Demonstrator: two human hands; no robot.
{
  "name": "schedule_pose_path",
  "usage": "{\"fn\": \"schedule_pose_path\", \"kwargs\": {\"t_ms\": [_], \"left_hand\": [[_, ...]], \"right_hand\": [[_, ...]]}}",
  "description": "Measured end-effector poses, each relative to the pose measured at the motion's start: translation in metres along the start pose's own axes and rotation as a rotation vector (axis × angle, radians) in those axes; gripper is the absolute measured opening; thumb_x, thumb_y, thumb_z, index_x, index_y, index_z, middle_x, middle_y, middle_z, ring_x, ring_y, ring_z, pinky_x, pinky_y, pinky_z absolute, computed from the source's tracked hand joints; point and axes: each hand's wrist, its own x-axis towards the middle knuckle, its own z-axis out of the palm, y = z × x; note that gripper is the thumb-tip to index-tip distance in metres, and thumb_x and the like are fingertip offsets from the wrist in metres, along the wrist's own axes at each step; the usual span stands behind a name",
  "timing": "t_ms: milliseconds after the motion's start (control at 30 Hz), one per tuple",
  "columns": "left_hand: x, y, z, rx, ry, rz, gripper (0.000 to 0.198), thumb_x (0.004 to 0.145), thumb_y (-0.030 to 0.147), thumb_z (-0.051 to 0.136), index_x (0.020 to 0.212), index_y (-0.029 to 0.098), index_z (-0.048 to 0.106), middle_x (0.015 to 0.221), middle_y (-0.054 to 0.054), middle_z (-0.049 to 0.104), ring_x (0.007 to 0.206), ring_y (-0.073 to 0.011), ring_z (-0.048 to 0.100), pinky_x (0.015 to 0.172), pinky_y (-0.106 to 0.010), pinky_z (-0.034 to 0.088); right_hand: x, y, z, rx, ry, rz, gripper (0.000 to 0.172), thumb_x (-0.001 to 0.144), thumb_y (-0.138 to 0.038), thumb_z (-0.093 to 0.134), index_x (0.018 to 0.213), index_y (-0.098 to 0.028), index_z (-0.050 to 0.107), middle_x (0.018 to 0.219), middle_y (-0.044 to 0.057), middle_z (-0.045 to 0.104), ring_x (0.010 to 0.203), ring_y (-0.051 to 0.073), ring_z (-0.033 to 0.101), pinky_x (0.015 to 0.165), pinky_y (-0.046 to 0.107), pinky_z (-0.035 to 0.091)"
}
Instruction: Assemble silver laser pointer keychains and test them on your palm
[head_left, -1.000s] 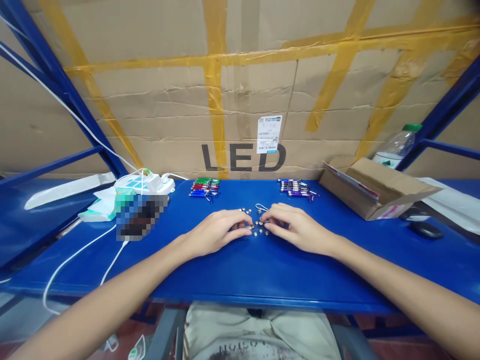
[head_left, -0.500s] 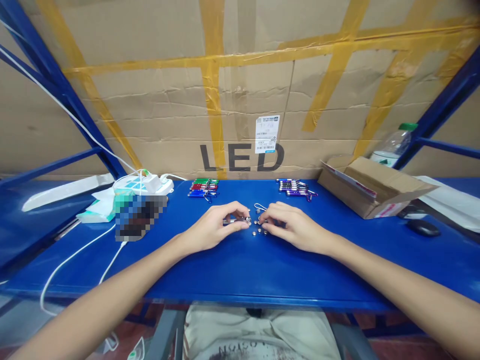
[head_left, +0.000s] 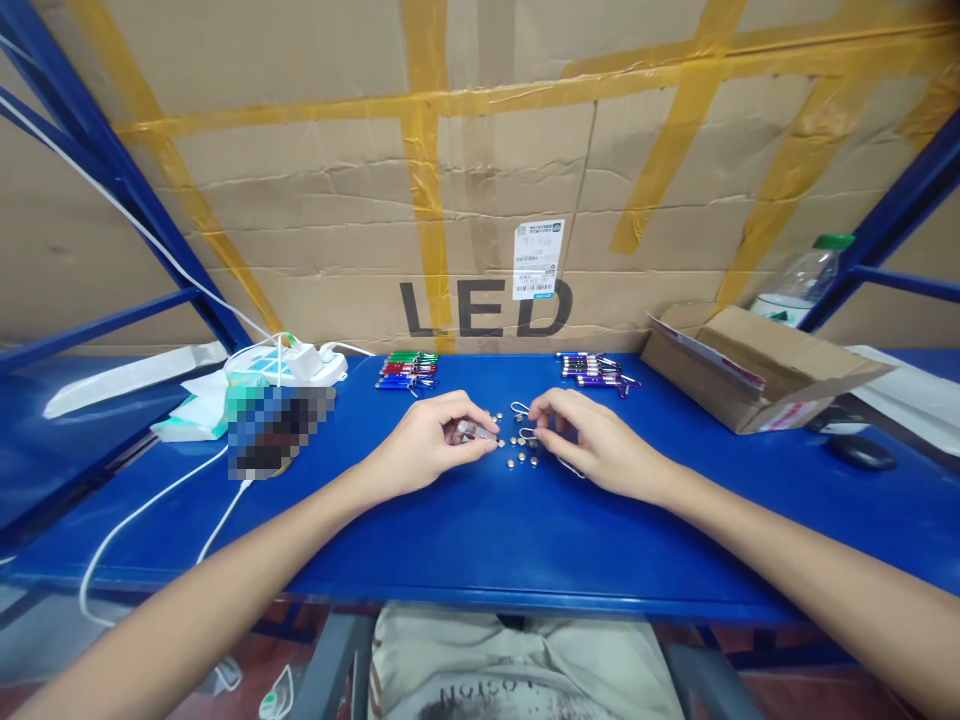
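Observation:
My left hand (head_left: 427,440) is closed around a small silver metal tube (head_left: 477,430), gripped between thumb and fingers; part of it is hidden by them. To its right, my right hand (head_left: 592,440) pinches a silver carabiner clip (head_left: 527,434), whose other end shows below the palm. Another silver carabiner (head_left: 519,408) lies on the table by the right fingertips. Several small round silver pieces (head_left: 521,457) are scattered on the blue tabletop (head_left: 480,540) between both hands.
Behind the hands lie a group of green, red and blue penlight-like tubes with clips (head_left: 405,370) and a purple and black group (head_left: 589,368). An open cardboard box (head_left: 765,370) and a black mouse (head_left: 861,451) are at right; a power strip (head_left: 300,365) with cables is at left.
My right hand has moved from the small round pieces to a carabiner, which it now holds. The silver tube in my left hand has been tilted.

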Motion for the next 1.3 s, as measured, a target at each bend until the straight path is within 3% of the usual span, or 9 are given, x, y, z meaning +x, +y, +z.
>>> {"fn": "schedule_pose_path", "kwargs": {"t_ms": [233,367,533,600,667,800,900,1033,1300], "left_hand": [[0.000,-0.004,0.003,-0.087,-0.053,-0.049,0.022,0.104,0.038,0.068,0.110,0.019,0.077,0.115,-0.008,0.076,0.094,-0.0193,0.070,0.079,-0.031,0.053],[-0.003,-0.005,0.006,-0.084,-0.119,-0.120,0.029,0.107,0.043,0.063,0.124,0.020,0.069,0.099,-0.003,0.077,0.079,-0.0172,0.065,0.074,-0.030,0.050],[-0.005,0.003,0.004,0.054,-0.137,0.047,0.031,0.116,0.038,0.045,0.112,0.018,0.069,0.106,-0.005,0.069,0.097,-0.0204,0.064,0.092,-0.033,0.049],[-0.005,0.004,0.003,0.078,-0.122,0.093,0.034,0.117,0.037,0.042,0.112,0.018,0.070,0.111,-0.007,0.066,0.106,-0.0218,0.064,0.099,-0.034,0.048],[-0.004,0.002,0.002,0.069,-0.091,0.094,0.033,0.116,0.037,0.045,0.115,0.019,0.073,0.115,-0.008,0.065,0.107,-0.0220,0.064,0.099,-0.034,0.049],[-0.003,-0.011,0.006,-0.010,-0.003,-0.038,0.029,0.108,0.042,0.063,0.127,0.020,0.070,0.101,-0.004,0.070,0.082,-0.0171,0.060,0.075,-0.029,0.047],[-0.004,-0.017,0.010,-0.131,0.068,-0.096,0.031,0.104,0.042,0.071,0.125,0.020,0.065,0.103,-0.004,0.072,0.085,-0.0169,0.064,0.073,-0.028,0.048],[-0.005,-0.017,0.016,-0.240,0.088,-0.091,0.027,0.101,0.040,0.075,0.114,0.019,0.064,0.098,-0.004,0.072,0.085,-0.0161,0.066,0.074,-0.028,0.050],[-0.011,-0.022,0.017,-0.128,0.070,-0.058,0.026,0.100,0.037,0.076,0.116,0.019,0.067,0.096,-0.002,0.071,0.077,-0.0127,0.061,0.070,-0.025,0.050]], "right_hand": [[0.012,0.002,-0.011,-0.049,-0.006,-0.080,0.008,0.106,-0.026,0.057,0.112,-0.024,0.061,0.112,0.009,0.071,0.096,0.025,0.067,0.087,0.040,0.055],[0.031,-0.006,-0.019,-0.055,-0.031,-0.105,0.014,0.101,-0.023,0.060,0.115,-0.024,0.059,0.116,0.009,0.070,0.100,0.026,0.068,0.091,0.041,0.055],[0.034,-0.010,-0.001,0.024,0.142,-0.124,0.028,0.098,-0.021,0.061,0.124,-0.024,0.055,0.125,0.011,0.068,0.118,0.031,0.067,0.104,0.049,0.055],[0.027,-0.007,0.006,0.059,0.119,-0.125,0.034,0.098,-0.022,0.062,0.131,-0.025,0.053,0.130,0.012,0.067,0.124,0.032,0.066,0.107,0.051,0.054],[0.019,-0.005,0.008,0.084,0.039,-0.108,0.038,0.098,-0.023,0.065,0.133,-0.026,0.053,0.132,0.011,0.067,0.125,0.031,0.066,0.107,0.049,0.054],[0.011,-0.005,0.003,0.113,-0.153,-0.065,0.033,0.097,-0.024,0.067,0.129,-0.028,0.058,0.122,0.005,0.072,0.117,0.029,0.066,0.101,0.046,0.056],[0.011,-0.009,0.001,0.079,-0.230,-0.051,0.033,0.097,-0.024,0.068,0.128,-0.028,0.060,0.118,0.006,0.074,0.120,0.030,0.060,0.099,0.046,0.054],[0.011,-0.013,0.005,0.042,-0.262,-0.061,0.030,0.098,-0.023,0.068,0.126,-0.026,0.061,0.118,0.007,0.074,0.117,0.030,0.057,0.099,0.046,0.051],[0.009,-0.013,0.010,0.041,-0.250,-0.062,0.018,0.104,-0.022,0.063,0.121,-0.026,0.059,0.117,0.005,0.074,0.114,0.028,0.056,0.101,0.044,0.045]]}}
